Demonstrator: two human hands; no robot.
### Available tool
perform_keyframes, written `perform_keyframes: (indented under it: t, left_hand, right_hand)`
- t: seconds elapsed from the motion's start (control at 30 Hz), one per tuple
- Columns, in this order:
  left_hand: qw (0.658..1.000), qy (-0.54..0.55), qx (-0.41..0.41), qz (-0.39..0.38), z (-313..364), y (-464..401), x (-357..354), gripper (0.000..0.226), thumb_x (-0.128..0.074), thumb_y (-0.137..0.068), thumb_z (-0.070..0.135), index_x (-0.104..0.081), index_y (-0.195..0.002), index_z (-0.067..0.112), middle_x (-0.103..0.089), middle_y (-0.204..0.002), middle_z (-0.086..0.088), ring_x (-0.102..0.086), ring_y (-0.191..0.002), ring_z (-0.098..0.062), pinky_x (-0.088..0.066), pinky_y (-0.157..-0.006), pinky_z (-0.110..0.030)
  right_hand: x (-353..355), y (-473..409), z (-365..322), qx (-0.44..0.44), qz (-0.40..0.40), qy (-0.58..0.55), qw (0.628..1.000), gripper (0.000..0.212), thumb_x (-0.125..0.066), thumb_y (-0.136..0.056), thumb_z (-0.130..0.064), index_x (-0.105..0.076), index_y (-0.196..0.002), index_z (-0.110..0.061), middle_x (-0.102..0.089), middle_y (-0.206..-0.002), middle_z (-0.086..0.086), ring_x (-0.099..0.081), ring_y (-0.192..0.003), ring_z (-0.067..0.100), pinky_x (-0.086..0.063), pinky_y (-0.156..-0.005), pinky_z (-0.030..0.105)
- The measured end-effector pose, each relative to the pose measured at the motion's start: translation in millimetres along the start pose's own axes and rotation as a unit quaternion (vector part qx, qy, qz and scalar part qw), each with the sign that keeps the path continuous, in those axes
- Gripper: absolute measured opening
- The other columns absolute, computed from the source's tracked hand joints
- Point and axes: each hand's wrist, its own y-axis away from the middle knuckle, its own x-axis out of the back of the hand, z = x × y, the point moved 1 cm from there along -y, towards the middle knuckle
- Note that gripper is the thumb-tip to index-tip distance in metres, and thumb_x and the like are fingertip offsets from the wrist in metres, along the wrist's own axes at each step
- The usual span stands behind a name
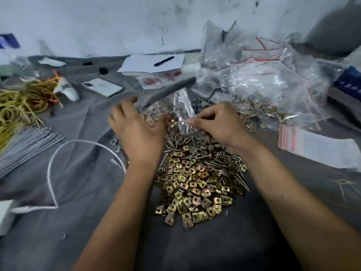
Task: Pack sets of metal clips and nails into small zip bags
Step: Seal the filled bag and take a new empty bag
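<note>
- The right hand (pixel 218 124) pinches the mouth of a small clear zip bag (pixel 183 112) between thumb and fingers, holding it just above the far edge of the heap.
- The left hand (pixel 136 130) is blurred; its fingers look spread and relaxed. It hovers beside the bag's mouth, with a metal clip (pixel 172 122) at its fingertips. Whether it actually holds that clip, I cannot tell.
- The loose stock lies on the grey cloth (pixel 78 222) directly below both hands: a pile of brass-coloured clips (pixel 195 188), with nails (pixel 197 151) mixed in at its far side.
- A stack of empty zip bags (pixel 312 145) with red seal strips sits well to the right; a heap of filled bags (pixel 273 90) lies beyond it.
- A phone (pixel 102 87), a notepad with a pen (pixel 164 61) and a white cable (pixel 58 173) lie on the left and far side, away from the work.
- Judgement: the step in hand is filling 1 bag, with pieces going in at the mouth.
- The next move likely calls for keeping the mouth open while the left hand feeds the rest of the set, then pressing the seal closed.
</note>
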Motion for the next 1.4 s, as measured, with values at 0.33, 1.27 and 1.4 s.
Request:
perform_keyframes:
  t: [0.33, 1.27, 1.4]
  left_hand:
    - [0.929, 0.289, 0.116, -0.2, 15.3, 14.9, -27.6, 0.017, -0.069, -0.098, 0.013, -0.074, -0.082, 0.013, -0.073, -0.072, -0.004, -0.069, -0.062, -0.018, -0.06, -0.057, -0.039]
    - [0.876, 0.372, 0.047, -0.302, 10.6, 12.3, -26.9, 0.009, -0.067, -0.098, 0.004, -0.069, -0.093, -0.003, -0.072, -0.073, -0.015, -0.069, -0.056, -0.022, -0.057, -0.053, -0.028]
    - [0.863, 0.392, 0.064, -0.312, 13.9, 16.0, -26.9, 0.011, -0.064, -0.099, 0.0, -0.066, -0.089, -0.004, -0.069, -0.066, -0.011, -0.065, -0.052, -0.02, -0.054, -0.05, -0.026]
  right_hand:
    - [-10.5, 1.4, 9.5, 0.086, 0.022, 0.072, 0.994, 0.028, -0.09, -0.071, -0.036, -0.067, -0.058, -0.027, -0.067, -0.058, -0.01, -0.057, -0.044, 0.004, -0.045, -0.043, 0.018]
    - [-14.5, 6.8, 13.7, 0.021, -0.037, -0.069, 0.997, 0.06, -0.058, -0.088, -0.067, -0.066, -0.073, -0.009, -0.058, -0.051, -0.005, -0.051, -0.039, 0.008, -0.039, -0.039, 0.018]
    - [-15.1, 3.5, 12.6, 0.053, 0.017, -0.013, 0.998, 0.039, -0.061, -0.101, -0.04, -0.072, -0.074, -0.013, -0.063, -0.054, -0.003, -0.052, -0.045, 0.012, -0.043, -0.044, 0.025]
